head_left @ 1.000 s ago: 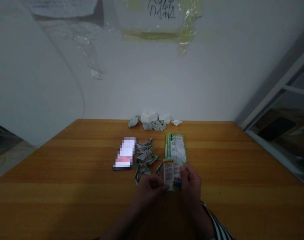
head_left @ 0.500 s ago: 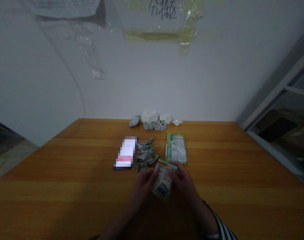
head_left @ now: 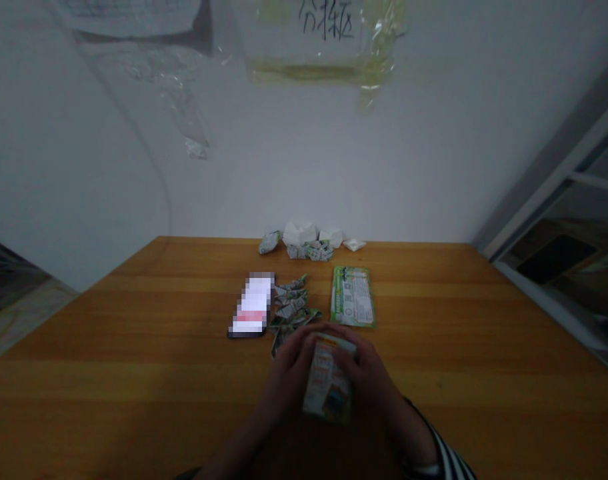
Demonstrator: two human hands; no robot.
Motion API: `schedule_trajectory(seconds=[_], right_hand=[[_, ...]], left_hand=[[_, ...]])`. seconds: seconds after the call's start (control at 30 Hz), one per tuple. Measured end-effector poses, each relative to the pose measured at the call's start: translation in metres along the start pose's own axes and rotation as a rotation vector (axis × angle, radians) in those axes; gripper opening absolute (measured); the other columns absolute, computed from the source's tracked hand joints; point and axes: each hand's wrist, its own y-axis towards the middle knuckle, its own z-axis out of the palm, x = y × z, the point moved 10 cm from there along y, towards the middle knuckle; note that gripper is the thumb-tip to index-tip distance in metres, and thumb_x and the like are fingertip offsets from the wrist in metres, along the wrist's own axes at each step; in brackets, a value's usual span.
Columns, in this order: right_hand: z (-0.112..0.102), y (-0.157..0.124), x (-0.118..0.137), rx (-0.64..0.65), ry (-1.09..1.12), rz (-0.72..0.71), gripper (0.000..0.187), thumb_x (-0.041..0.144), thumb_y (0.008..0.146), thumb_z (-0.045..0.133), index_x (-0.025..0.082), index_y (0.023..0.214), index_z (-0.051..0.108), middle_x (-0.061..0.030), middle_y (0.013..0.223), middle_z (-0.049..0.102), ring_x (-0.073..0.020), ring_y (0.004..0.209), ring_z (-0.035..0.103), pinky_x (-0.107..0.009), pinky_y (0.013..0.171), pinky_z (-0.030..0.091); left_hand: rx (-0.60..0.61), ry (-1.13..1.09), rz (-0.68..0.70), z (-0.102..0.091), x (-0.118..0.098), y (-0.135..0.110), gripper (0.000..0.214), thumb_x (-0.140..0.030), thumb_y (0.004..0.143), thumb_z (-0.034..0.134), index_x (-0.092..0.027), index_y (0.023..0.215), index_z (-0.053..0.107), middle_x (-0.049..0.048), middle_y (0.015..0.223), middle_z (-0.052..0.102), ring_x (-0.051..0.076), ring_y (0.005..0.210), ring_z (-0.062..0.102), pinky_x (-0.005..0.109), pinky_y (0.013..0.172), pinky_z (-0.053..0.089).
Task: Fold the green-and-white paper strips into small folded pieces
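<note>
Between both hands is a small printed packet (head_left: 328, 383), white and green with reddish print and a dark blue picture near its lower end. My left hand (head_left: 289, 367) grips its left side, thumb on the front face. On the right side my right hand (head_left: 367, 367) grips it too, its thumb lying across the upper front. The fingers of both hands meet behind the packet's top edge and are partly hidden. Just beyond the left hand lie several crumpled printed wrapper pieces (head_left: 290, 303). A flat green and white packet (head_left: 353, 297) rests beyond the right hand.
A phone (head_left: 253, 307) with a blurred lit screen lies left of the wrapper pieces on the wooden table (head_left: 149, 373). Along the wall stand crumpled white tissues (head_left: 300, 233) and balled printed wrappers (head_left: 319, 251). A shelf frame (head_left: 549, 293) is at the right.
The packet has moved slightly down towards me and turned more upright. My fingers have come together over its top edge, where they were apart before.
</note>
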Motion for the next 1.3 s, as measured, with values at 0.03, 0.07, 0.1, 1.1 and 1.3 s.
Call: schedule_trajectory(seconds=[0.03,0.07,0.1,1.1,1.3], right_hand=[[-0.004,0.001,-0.001,-0.027,0.058,0.018,0.046,0.037,0.083,0.062,0.022,0.126,0.055,-0.0104,0.117,0.066,-0.0252,0.096,0.066,-0.040,0.081,0.054],[-0.007,0.002,-0.002,-0.054,0.105,0.040,0.051,0.038,0.082,0.063,0.022,0.129,0.052,-0.0104,0.115,0.067,-0.0246,0.093,0.067,-0.039,0.077,0.055],[-0.011,0.002,-0.003,-0.078,0.142,0.062,0.054,0.038,0.081,0.064,0.022,0.130,0.050,-0.0102,0.114,0.067,-0.0242,0.091,0.068,-0.038,0.076,0.056],[-0.032,-0.006,0.030,-0.234,-0.066,-0.223,0.009,0.020,0.072,0.071,0.024,0.078,0.077,-0.0047,0.082,0.076,-0.0223,0.079,0.071,-0.033,0.075,0.056],[-0.033,-0.008,0.020,-0.308,-0.138,-0.150,0.013,0.028,0.077,0.067,0.017,0.072,0.073,-0.0043,0.071,0.073,-0.0202,0.068,0.068,-0.029,0.065,0.055]], left_hand=[[0.041,-0.032,-0.017,0.004,0.000,-0.001,0.040,-0.042,0.085,0.054,-0.020,0.118,0.058,0.0044,0.081,0.070,0.020,0.067,0.064,0.027,0.058,0.050],[0.077,-0.042,-0.012,0.008,-0.001,-0.002,0.043,-0.041,0.087,0.052,-0.022,0.126,0.052,0.0043,0.081,0.071,0.020,0.066,0.064,0.027,0.058,0.051],[0.112,-0.029,0.012,0.010,-0.004,-0.002,0.043,-0.040,0.089,0.050,-0.023,0.129,0.049,0.0049,0.083,0.071,0.021,0.069,0.065,0.028,0.061,0.052],[-0.083,0.057,0.157,-0.018,-0.017,0.000,0.012,-0.021,0.070,0.070,-0.027,0.076,0.079,0.0044,0.091,0.077,0.025,0.087,0.069,0.034,0.083,0.053],[-0.120,0.080,0.088,-0.016,-0.016,-0.001,0.011,-0.028,0.068,0.072,-0.020,0.063,0.077,0.0056,0.079,0.077,0.025,0.078,0.070,0.031,0.073,0.054]])
